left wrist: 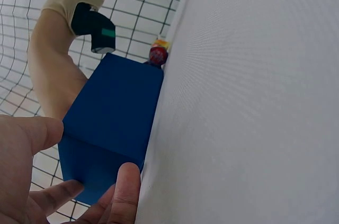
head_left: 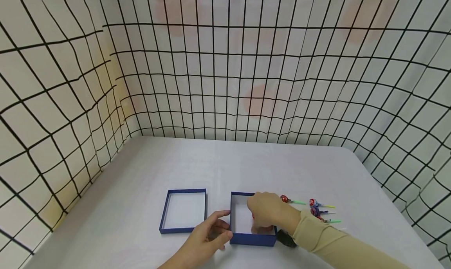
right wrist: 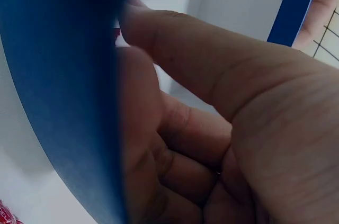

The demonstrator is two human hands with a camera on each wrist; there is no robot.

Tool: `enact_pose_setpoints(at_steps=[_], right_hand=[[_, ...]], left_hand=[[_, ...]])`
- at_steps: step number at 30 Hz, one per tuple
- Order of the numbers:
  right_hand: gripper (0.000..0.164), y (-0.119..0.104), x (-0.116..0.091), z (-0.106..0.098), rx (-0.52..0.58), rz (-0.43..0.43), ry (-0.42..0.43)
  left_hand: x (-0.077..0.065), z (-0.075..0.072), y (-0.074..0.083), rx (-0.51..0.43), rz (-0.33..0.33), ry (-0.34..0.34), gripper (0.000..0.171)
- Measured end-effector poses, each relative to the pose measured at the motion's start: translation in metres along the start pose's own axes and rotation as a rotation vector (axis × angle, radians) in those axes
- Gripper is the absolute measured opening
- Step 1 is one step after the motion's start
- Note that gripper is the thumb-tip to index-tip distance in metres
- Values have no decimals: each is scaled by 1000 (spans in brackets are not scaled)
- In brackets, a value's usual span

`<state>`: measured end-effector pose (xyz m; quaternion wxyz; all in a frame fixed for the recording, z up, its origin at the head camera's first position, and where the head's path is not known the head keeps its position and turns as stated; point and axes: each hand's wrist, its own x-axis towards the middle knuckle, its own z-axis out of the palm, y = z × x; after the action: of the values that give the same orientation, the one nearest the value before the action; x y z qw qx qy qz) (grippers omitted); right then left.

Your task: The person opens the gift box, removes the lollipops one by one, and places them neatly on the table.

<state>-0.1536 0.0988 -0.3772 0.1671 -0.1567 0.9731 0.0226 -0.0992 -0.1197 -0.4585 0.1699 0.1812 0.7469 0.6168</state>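
A blue box (head_left: 252, 239) with a white inside stands before me. My right hand (head_left: 267, 211) reaches down into it with curled fingers. A red bit of a lollipop (head_left: 253, 215) shows at its fingertips; in the right wrist view the red (right wrist: 117, 33) peeks out between thumb and index finger, the remainder hidden by the box wall. My left hand (head_left: 206, 239) rests against the box's left side near the front corner. In the left wrist view its thumb (left wrist: 48, 133) and fingers (left wrist: 127, 187) touch the blue walls, relaxed and not wrapped round them.
A blue-rimmed lid (head_left: 182, 230) lies to the left of the box, white inside up. Several wrapped lollipops (head_left: 314, 211) lie at the right, one (head_left: 284, 198) close to the box's back right corner. Black netting (head_left: 225, 77) over white walls borders the white table (head_left: 225, 159).
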Motion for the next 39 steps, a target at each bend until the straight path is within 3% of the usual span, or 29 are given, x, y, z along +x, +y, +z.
enact_pose_setpoints(at_steps=[8,17,39], right_hand=[[42,-1,2,3,47,1,24],[40,0,3,7,121,-56,78],[35,7,9,11,298,-87,73]], left_hand=[[0,0,0,9,-10,3,55],[0,0,0,-2,-34,2,55],[0,1,-3,-6,-38,-9,54]])
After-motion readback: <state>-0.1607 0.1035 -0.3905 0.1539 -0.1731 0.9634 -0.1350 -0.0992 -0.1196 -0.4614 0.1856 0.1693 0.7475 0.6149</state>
